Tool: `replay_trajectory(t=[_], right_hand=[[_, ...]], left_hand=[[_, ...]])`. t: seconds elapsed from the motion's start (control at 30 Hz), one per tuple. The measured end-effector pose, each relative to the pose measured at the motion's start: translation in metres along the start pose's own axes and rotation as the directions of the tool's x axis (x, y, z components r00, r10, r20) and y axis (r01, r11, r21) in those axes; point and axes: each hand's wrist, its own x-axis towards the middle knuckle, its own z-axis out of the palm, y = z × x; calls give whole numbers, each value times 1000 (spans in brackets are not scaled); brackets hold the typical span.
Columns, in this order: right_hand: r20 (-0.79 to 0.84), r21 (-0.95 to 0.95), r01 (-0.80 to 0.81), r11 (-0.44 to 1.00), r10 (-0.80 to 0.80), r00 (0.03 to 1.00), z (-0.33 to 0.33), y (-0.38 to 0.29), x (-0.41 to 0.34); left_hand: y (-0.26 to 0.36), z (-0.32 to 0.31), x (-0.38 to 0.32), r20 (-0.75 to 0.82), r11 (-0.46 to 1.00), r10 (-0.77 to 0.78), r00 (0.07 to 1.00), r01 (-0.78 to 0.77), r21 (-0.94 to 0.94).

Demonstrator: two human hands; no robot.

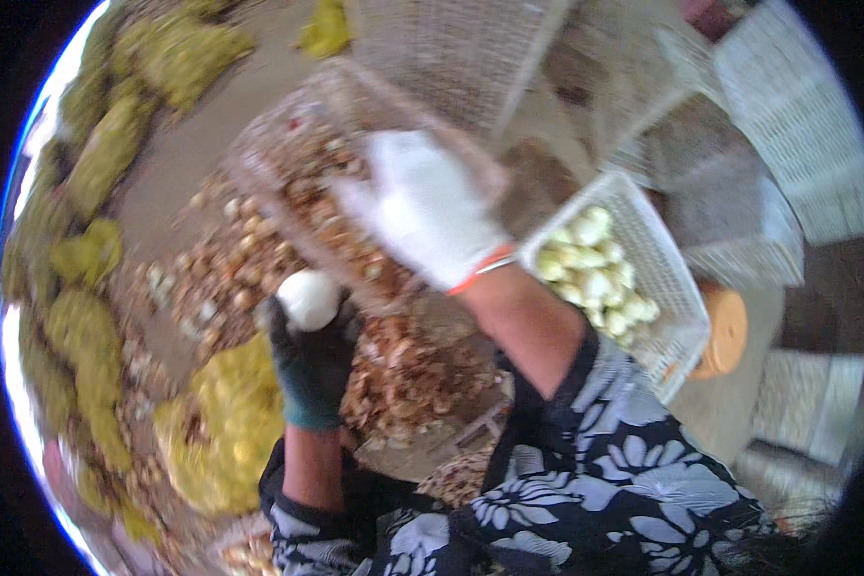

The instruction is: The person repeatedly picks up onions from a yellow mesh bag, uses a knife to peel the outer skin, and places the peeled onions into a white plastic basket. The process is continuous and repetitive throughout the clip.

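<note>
My left hand [315, 353], in a dark glove with a green cuff, holds a peeled white onion [308, 299] up in its fingers. Over a pinkish plastic crate [259, 209] is my right hand [421, 209], in a white glove with an orange cuff. It is blurred, and whether its fingers hold anything does not show. Inside that crate lie onion skins and some onions [324, 209]. A white basket [673, 288] with peeled onions [594, 270] stands to the right of my right forearm.
A heap of onion skins [417, 367] lies below the crate. Unpeeled onions [248, 241] are spread on the floor at left. A yellow mesh sack [223, 425] sits beside my left forearm, more sacks [108, 158] along the left. White crates [792, 129] and an orange stool [723, 330] stand at right.
</note>
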Motion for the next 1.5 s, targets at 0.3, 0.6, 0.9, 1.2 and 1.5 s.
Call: replay_trajectory(t=[0.3, 0.6, 0.9, 1.2, 1.5], right_hand=[[-67, 263, 241, 934, -232, 970, 6, -47, -4], [55, 432, -104, 896, 89, 995, 6, -25, -16], [423, 413, -222, 883, 30, 906, 41, -74, -44], [552, 300, -171, 938, -25, 833, 64, -99, -44], [617, 208, -141, 968, -18, 787, 80, -95, -47]], left_hand=[[-149, 67, 58, 157, 984, -137, 978, 116, 136], [-88, 67, 22, 125, 956, -49, 991, 11, 292], [-60, -36, -7, -73, 913, -57, 996, 82, 399], [-62, -360, -11, -780, 371, 498, 379, 720, 586], [-110, -420, 11, -823, 833, 438, 362, 181, 523]])
